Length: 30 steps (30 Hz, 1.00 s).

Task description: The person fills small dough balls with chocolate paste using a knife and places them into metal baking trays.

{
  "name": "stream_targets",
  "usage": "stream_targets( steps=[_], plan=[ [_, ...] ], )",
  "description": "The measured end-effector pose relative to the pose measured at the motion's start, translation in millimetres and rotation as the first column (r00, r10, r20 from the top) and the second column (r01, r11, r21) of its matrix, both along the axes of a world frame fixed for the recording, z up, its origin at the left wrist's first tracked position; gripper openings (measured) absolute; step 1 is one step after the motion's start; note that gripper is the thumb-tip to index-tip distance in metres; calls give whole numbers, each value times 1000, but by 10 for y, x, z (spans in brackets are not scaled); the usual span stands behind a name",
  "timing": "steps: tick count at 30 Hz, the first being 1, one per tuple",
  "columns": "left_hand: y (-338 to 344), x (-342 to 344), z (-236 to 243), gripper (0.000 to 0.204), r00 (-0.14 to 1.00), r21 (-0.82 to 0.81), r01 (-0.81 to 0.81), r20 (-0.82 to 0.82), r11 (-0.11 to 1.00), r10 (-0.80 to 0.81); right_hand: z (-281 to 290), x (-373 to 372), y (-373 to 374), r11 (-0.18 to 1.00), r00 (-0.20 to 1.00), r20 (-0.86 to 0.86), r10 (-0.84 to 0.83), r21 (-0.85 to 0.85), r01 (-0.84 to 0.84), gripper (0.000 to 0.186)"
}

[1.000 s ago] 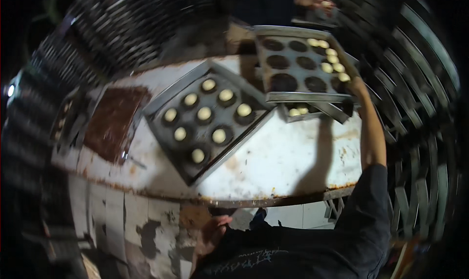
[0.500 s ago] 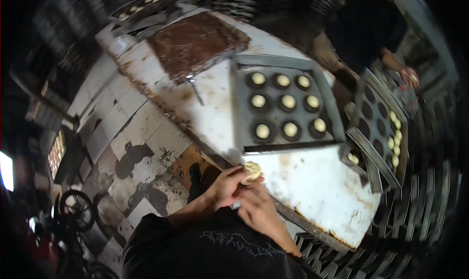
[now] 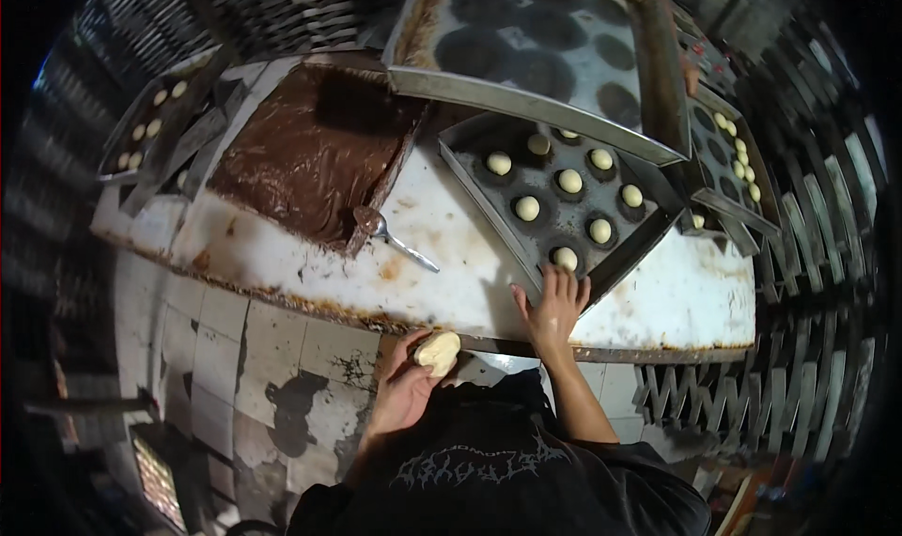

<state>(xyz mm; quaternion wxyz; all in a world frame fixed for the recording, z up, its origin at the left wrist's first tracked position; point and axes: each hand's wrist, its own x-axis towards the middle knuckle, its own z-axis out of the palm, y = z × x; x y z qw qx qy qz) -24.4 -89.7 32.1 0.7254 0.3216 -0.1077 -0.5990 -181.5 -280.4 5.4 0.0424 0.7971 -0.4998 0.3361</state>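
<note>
My left hand (image 3: 402,390), just off the table's front edge, is closed around a flattened piece of pale dough (image 3: 438,353). My right hand (image 3: 554,312) reaches forward with fingers spread over the near corner of a dark metal tray (image 3: 556,198). Its fingertips are at a round dough ball (image 3: 565,259); whether they press on the ball or the tray rim, I cannot tell. Several more dough balls sit spaced out on that tray, each on a dark round mark. A second metal tray (image 3: 526,94), bare with dark circles, hangs tilted above its far side, hiding part of it.
At the left of the white table (image 3: 451,292) lies a slab of brown chocolate-like spread (image 3: 310,160), a metal spoon (image 3: 404,240) at its corner. Trays with dough stand at the far left (image 3: 117,174) and right (image 3: 766,226). Another person's hand (image 3: 691,74) is beside the raised tray.
My right hand has left the dough and gone forward to the tray. My left keeps the dough, now flatter. The dough-ball tray has turned, and a bare tray has appeared above it.
</note>
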Motion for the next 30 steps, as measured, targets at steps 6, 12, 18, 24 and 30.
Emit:
stream_targets(
  steps=[6,12,18,24,30],
  plan=[
    [-158,390,-60,46,987,77,160,-19,984,-159,-223,289,-59,998,989,-134,-68,-7,67,16],
    [-360,184,-7,44,967,111,254,-10,961,-255,-236,375,-33,995,993,-104,-62,74,69,8],
    [-196,-105,38,46,990,94,143,6,985,-144,158,37,152,967,892,382,242,-15,-256,17],
    [-50,-805,-84,47,992,13,-12,-123,1000,14,471,-569,760,722,602,642,475,106,-683,11],
    [-73,-1351,-79,34,980,-39,-75,-188,996,67,489,-476,722,592,526,512,680,41,-805,14]
  ],
)
